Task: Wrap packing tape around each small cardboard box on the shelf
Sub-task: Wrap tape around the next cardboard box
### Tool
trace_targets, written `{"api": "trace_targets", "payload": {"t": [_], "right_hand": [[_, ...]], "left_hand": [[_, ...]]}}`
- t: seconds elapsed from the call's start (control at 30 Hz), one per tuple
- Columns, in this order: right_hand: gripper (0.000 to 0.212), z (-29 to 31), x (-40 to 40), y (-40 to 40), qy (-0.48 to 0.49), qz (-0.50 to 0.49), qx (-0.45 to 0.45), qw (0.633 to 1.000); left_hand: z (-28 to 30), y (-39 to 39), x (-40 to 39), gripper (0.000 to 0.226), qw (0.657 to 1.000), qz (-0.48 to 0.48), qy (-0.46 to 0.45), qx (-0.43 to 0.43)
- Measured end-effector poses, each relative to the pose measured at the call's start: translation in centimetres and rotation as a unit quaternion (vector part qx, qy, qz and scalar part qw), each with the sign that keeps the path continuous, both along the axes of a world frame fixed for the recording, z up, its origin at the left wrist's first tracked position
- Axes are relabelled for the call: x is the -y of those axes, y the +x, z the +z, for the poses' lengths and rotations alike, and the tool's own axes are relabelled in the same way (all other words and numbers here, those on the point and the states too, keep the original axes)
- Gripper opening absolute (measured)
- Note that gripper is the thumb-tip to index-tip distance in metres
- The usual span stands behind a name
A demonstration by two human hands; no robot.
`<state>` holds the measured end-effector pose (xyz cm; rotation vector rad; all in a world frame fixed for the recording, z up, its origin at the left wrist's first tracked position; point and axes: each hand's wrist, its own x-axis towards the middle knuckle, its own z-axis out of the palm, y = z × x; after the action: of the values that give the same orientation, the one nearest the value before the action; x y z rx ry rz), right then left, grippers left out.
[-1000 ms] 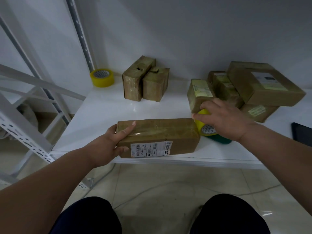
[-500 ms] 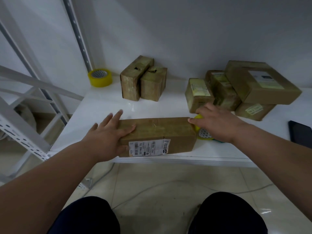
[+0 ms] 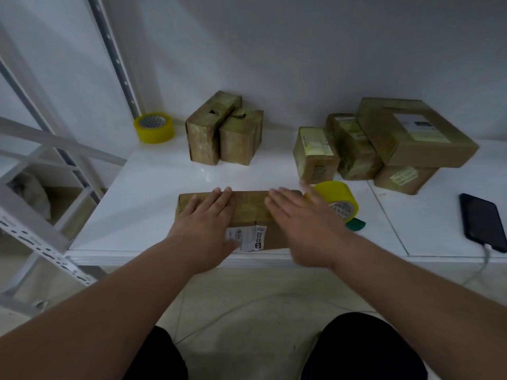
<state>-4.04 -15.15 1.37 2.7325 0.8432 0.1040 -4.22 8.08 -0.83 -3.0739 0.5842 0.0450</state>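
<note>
Lying flat on the taped cardboard box (image 3: 247, 212), both hands, fingers straight and spread, pinching nothing. Left hand (image 3: 207, 223) pressing palm-down over the left half of the box top, fingertips reaching the far edge, thumb hanging over the near face beside the white shipping label (image 3: 247, 238). Right hand (image 3: 299, 229) covering the right half, fingers fanned out toward the far right corner, a little blurred; contact with the box top looking likely but not fully clear. Sitting lengthwise under both palms, that box, right at the front edge of the white shelf (image 3: 153, 187), glossy tape showing across its top between the two hands.

Just beside the right hand, a yellow tape roll (image 3: 336, 200) tilting on its edge at the box's right end, a green dispenser piece (image 3: 355, 224) peeking out beneath it. Nothing gripping the roll.

Further back, two taped small boxes (image 3: 223, 135) standing upright and touching each other near the wall. To their left, a second yellow tape roll (image 3: 154, 128) lying flat by the shelf upright (image 3: 118, 58). Off to the right rear, a cluster of parcels: two small labelled boxes (image 3: 334, 152) side by side, and a larger brown box (image 3: 414, 133) stacked on another box (image 3: 406, 178).

At the far right of the shelf, a dark phone (image 3: 484, 222) lying face up with a cable (image 3: 485, 256) plugged in at its near end. Below, dark-clad knees over a pale tiled floor (image 3: 247, 292).
</note>
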Motion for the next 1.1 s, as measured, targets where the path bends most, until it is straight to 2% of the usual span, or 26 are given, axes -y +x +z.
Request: {"api": "trace_targets", "payload": {"t": [0.13, 0.27, 0.53, 0.67, 0.83, 0.9, 0.93, 1.0, 1.07, 1.1], "right_hand": [[0.088, -1.8, -2.9, -1.1, 0.111, -0.019, -0.105, 0.988], [0.079, -1.4, -0.9, -0.2, 0.116, -0.006, -0.088, 0.989], [0.078, -2.2, 0.1, -1.6, 0.104, -0.083, -0.028, 0.991], [0.082, -2.2, -1.2, -1.4, 0.105, -0.11, -0.037, 0.988], [0.081, -1.9, -0.6, -1.4, 0.125, -0.1, -0.074, 0.984], [0.076, -0.8, -0.2, -1.2, 0.173, -0.088, -0.098, 0.976], [0.073, -0.1, 0.1, -1.2, 0.218, -0.076, -0.084, 0.969], [0.07, 1.3, 1.3, -1.1, 0.28, -0.065, 0.003, 0.958], [0.072, 2.1, 3.3, -0.3, 0.317, -0.115, 0.096, 0.936], [0.076, 2.5, 4.3, 0.3, 0.327, -0.167, 0.101, 0.924]], "left_hand": [[-0.4, -0.2, 0.8, 0.082, 1.0, -0.004, -0.011, 0.0], [-0.1, 0.4, -1.0, 0.079, 0.999, -0.028, -0.019, -0.007], [-0.1, 0.1, -3.3, 0.079, 1.0, 0.012, -0.014, 0.007], [0.1, -0.6, -0.6, 0.083, 1.0, 0.019, -0.008, 0.013], [-0.2, -0.9, 1.0, 0.069, 0.998, 0.044, -0.053, -0.001], [0.4, -0.6, 0.8, 0.064, 0.996, 0.048, -0.068, -0.018], [0.6, -0.5, 0.9, 0.062, 0.996, 0.049, -0.071, -0.017], [1.2, -0.5, 1.2, 0.059, 0.996, 0.053, -0.074, 0.001], [1.7, -0.3, 1.8, 0.061, 0.995, 0.056, -0.075, 0.023], [1.9, -0.1, 2.1, 0.064, 0.995, 0.055, -0.072, 0.029]]}}
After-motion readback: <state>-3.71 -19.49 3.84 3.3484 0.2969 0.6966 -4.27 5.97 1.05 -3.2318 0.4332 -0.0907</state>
